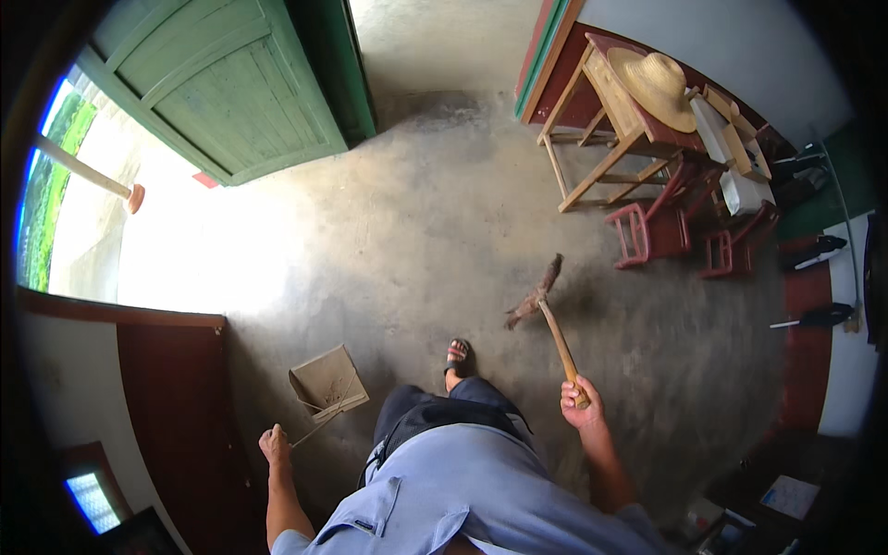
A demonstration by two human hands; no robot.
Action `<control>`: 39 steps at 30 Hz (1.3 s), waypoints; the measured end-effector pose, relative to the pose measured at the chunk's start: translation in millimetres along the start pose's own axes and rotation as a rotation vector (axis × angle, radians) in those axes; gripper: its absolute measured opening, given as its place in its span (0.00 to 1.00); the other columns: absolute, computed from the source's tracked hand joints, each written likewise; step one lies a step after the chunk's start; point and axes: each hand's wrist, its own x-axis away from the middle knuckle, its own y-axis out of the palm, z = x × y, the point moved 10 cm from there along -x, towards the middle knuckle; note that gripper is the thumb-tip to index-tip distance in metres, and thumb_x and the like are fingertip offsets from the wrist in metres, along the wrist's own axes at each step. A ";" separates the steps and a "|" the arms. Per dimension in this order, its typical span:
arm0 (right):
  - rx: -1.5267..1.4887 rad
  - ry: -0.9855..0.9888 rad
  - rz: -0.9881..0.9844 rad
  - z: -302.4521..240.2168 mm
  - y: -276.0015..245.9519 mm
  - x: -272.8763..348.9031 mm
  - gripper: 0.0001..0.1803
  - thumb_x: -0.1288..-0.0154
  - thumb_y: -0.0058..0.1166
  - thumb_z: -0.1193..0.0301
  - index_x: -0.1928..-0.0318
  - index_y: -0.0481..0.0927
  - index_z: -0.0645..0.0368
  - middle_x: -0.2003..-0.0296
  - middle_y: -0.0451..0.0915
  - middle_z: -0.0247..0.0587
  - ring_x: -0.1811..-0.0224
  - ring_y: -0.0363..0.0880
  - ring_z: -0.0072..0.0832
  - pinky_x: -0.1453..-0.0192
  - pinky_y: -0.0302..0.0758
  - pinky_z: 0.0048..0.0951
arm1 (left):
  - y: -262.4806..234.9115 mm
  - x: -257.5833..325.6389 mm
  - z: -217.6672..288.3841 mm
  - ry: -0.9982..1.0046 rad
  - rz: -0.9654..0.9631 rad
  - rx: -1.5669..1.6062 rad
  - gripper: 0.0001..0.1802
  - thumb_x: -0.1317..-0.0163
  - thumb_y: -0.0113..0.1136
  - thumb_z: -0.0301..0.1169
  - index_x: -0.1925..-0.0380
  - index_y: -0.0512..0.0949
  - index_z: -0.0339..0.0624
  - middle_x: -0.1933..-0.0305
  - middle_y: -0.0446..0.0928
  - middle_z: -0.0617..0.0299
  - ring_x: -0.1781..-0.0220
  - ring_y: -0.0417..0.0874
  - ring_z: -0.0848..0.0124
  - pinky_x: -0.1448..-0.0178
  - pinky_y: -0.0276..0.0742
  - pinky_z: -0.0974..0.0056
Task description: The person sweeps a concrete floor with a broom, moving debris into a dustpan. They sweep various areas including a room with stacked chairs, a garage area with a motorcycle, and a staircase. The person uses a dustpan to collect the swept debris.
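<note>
My right hand (581, 403) is closed round the lower end of a pickaxe's pale wooden handle. The pickaxe (558, 338) points away from me, and its rusty brown two-ended head is out over the floor to the right of my foot. On the left, my left hand (275, 446) is closed on a thin handle running to a tan dustpan (342, 375). Some dark bits lie inside the dustpan, which is low beside my left leg. Whether it rests on the floor I cannot tell.
A wooden table (597, 97) with a straw hat (652, 83) stands at the back right, with red chairs (659, 231) and boxes beside it. A green door (231, 97) stands ajar at the back left. My sandalled foot (457, 351) is on the concrete floor (416, 213).
</note>
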 end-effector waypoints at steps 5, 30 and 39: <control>0.076 -0.002 -0.025 -53.5 107.6 -85.8 0.09 0.43 0.44 0.66 0.69 0.65 0.59 0.75 0.66 0.34 0.80 0.66 0.18 0.79 0.64 0.20 | 77.4 -18.0 145.1 0.086 -0.024 0.027 0.14 0.52 0.48 0.36 0.89 0.65 0.41 0.90 0.60 0.66 0.89 0.61 0.75 0.86 0.59 0.69; 0.239 0.037 -0.103 -273.1 448.3 -471.6 0.09 0.40 0.39 0.70 0.58 0.64 0.54 0.72 0.68 0.37 0.76 0.68 0.21 0.76 0.67 0.25 | 571.0 -98.6 766.9 0.439 -0.419 -0.147 0.17 0.50 0.51 0.38 0.88 0.69 0.36 0.92 0.61 0.66 0.89 0.62 0.79 0.84 0.59 0.71; 0.207 0.035 -0.042 -366.9 577.5 -621.9 0.10 0.39 0.38 0.69 0.58 0.63 0.57 0.71 0.67 0.38 0.76 0.68 0.22 0.75 0.68 0.25 | 665.4 -137.9 945.7 0.458 -0.388 -0.025 0.15 0.50 0.51 0.35 0.86 0.70 0.35 0.91 0.61 0.67 0.89 0.61 0.81 0.84 0.58 0.73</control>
